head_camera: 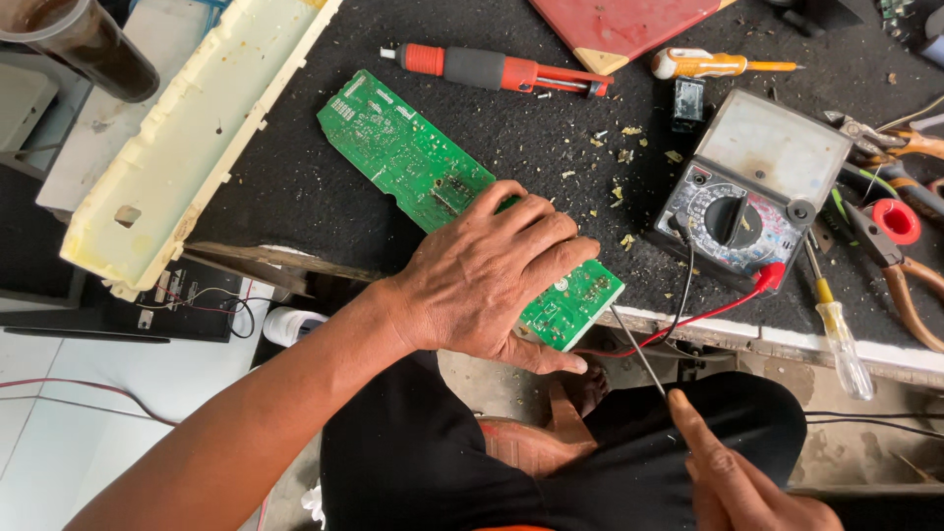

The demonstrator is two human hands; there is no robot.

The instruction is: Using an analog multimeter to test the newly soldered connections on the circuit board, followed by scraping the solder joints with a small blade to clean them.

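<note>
The left hand point(492, 285) lies flat on a green circuit board point(433, 177) at the desk point(295, 187) edge. The right hand point(733, 477) holds a thin metal probe point(637, 349) beside an analogue multimeter point(752, 187).

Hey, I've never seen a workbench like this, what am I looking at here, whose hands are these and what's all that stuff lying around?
This is one picture from a camera worn on a person's head, looking down at their own two bare hands. The left hand presses flat on a long green circuit board lying on a dark bench mat. The right hand pinches a thin metal probe pointing toward the board's near end. Red and black leads run to a grey dial meter. Around it lie a red and black hand tool, an orange screwdriver, a clear-handled screwdriver, pliers and a cream plastic casing.
</note>
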